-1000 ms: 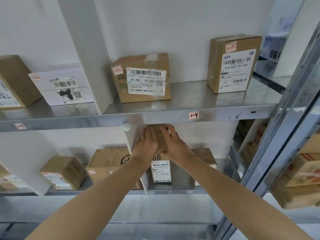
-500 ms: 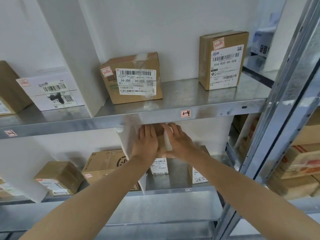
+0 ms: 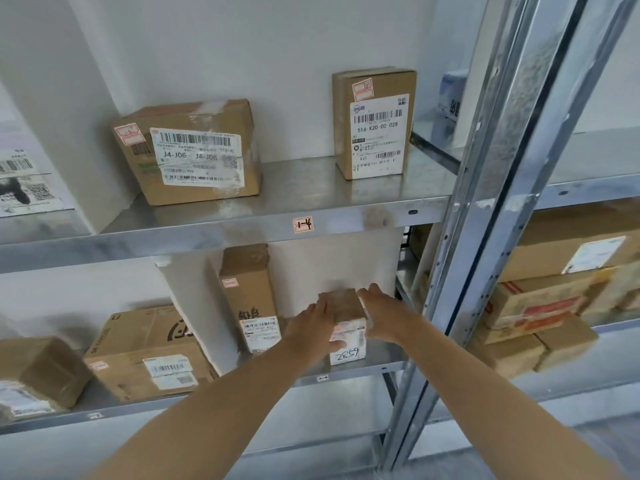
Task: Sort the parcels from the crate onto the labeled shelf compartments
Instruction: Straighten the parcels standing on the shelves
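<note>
Both hands are reaching into the middle shelf [image 3: 346, 370], in the compartment marked by a small tag [image 3: 323, 378] on its front lip. The left hand [image 3: 313, 327] is lying flat against the left side of a small parcel [image 3: 347, 327], fingers stretched forward and thumb curling toward its front. The right hand [image 3: 382, 318] is pressing flat against the right side, fingers spread and extended. Together they are squeezing the parcel between the palms rather than pinching it. The parcel is standing upright on the shelf, near the front edge, with a handwritten number on its lower face.

The main risk is coming from that position near the lip: if the hands are letting go unevenly, the narrow parcel is likely to rock forward and tip off the shelf. Pushing it deeper with one palm leading could twist it so its label is no longer facing out.

Just to the left, a tall box [image 3: 247, 296] is leaning against the white divider [image 3: 194, 306]. It is standing apart from the parcel, but a sideways nudge from the left forearm could be toppling it. The steel upright [image 3: 460, 271] is standing close to the right wrist, so a quick withdrawal could be knocking against it.
</note>
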Demonstrator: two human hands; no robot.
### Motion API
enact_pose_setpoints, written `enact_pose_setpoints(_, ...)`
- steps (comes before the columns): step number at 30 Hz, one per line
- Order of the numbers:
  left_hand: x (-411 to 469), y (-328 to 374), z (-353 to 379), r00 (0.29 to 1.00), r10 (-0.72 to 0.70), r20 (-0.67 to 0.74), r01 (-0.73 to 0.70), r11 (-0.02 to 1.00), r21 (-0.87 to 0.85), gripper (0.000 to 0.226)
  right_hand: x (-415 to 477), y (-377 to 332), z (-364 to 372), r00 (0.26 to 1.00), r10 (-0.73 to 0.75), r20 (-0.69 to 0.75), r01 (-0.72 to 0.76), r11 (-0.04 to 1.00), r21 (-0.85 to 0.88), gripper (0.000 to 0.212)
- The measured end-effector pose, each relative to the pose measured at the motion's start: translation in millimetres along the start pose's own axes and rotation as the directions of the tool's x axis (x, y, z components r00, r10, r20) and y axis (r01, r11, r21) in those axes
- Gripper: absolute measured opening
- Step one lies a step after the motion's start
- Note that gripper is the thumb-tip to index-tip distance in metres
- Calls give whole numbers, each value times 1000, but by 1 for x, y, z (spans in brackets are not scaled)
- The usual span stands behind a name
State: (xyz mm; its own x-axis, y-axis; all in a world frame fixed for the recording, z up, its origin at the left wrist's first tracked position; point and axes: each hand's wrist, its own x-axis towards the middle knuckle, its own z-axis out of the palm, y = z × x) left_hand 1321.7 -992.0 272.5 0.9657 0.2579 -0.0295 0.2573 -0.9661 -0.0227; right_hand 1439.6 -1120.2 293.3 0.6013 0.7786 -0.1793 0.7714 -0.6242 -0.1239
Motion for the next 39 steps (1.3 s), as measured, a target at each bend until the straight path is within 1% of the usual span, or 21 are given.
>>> enact_pose_setpoints(1,2,2,5,1000,-11,0,11,1000,18,89,1,-1,7,1000,-3,-7,3,1000,15,76)
enact_pose_setpoints(2,5,4,10,1000,-21,-2,21,999,24,86,3,-3,12,1000,-6,-13,6,999,34,76)
enact_pose_setpoints(5,17,6,15,996,-60,-61,61,998,20,68,15,-8,26,998,5,-60,0,995,95,74)
enact_pose_setpoints(6,22,5,18,991,-59,-118,63,997,33,69,19,-9,28,996,16,-83,-7,994,109,73)
enact_pose_setpoints(8,32,0,23,991,-33,-133,40,998,47,76,29,-8,29,993,27,-118,-11,991,135,72)
enact_pose_setpoints(9,37,-3,26,991,-31,-131,36,999,40,77,33,-7,29,991,32,-129,-14,989,144,72)
enact_pose_setpoints(10,42,-6,29,986,-21,-167,26,999,32,76,36,-6,29,990,35,-137,-15,989,147,72)
enact_pose_setpoints(12,49,-10,33,976,-16,-217,22,999,25,75,39,-6,27,987,36,-159,-14,991,134,72)
enact_pose_setpoints(14,48,-11,30,976,-17,-217,21,1000,16,75,37,-5,28,981,31,-190,-14,996,89,74)
enact_pose_setpoints(17,31,-12,25,973,-23,-229,23,1000,-1,80,27,-6,33,971,8,-240,-11,1000,-12,83)
enact_pose_setpoints(19,14,-13,22,968,-4,-251,-2,1000,-22,72,17,-12,34,959,-28,-282,28,1000,-5,81)
enact_pose_setpoints(21,-4,-16,18,959,52,-280,-62,998,-29,62,6,-24,30,945,-88,-315,100,995,24,71)
enact_pose_setpoints(23,-26,-20,12,946,97,-309,-116,992,-44,55,-6,-41,23,944,-138,-299,156,987,35,63)
enact_pose_setpoints(26,-61,-32,9,904,163,-395,-195,980,-44,33,-27,-71,15,937,-221,-269,246,967,62,59)
enact_pose_setpoints(28,-86,-46,5,901,170,-400,-198,980,-30,32,-39,-95,10,924,-291,-248,316,947,67,52)
enact_pose_setpoints(30,-111,-63,2,908,158,-388,-173,985,-4,31,-48,-123,4,917,-340,-208,359,932,59,41)
enact_pose_setpoints(31,-125,-73,-1,916,142,-374,-153,988,1,29,-53,-139,1,928,-336,-162,352,932,83,36)
enact_pose_setpoints(33,-157,-93,-3,942,97,-320,-116,993,-39,33,-59,-172,2,938,-343,-40,345,929,131,27)
enact_pose_setpoints(35,-192,-119,-4,949,25,-314,-50,996,-73,24,-62,-207,8,918,-395,32,389,913,121,25)
enact_pose_setpoints(36,-209,-133,-6,951,-38,-306,8,995,-96,22,-61,-226,10,904,-425,50,417,901,122,26)
enact_pose_setpoints(39,-251,-179,-22,928,-277,-248,254,960,-121,38,-57,-283,3,885,-462,49,451,880,150,37)
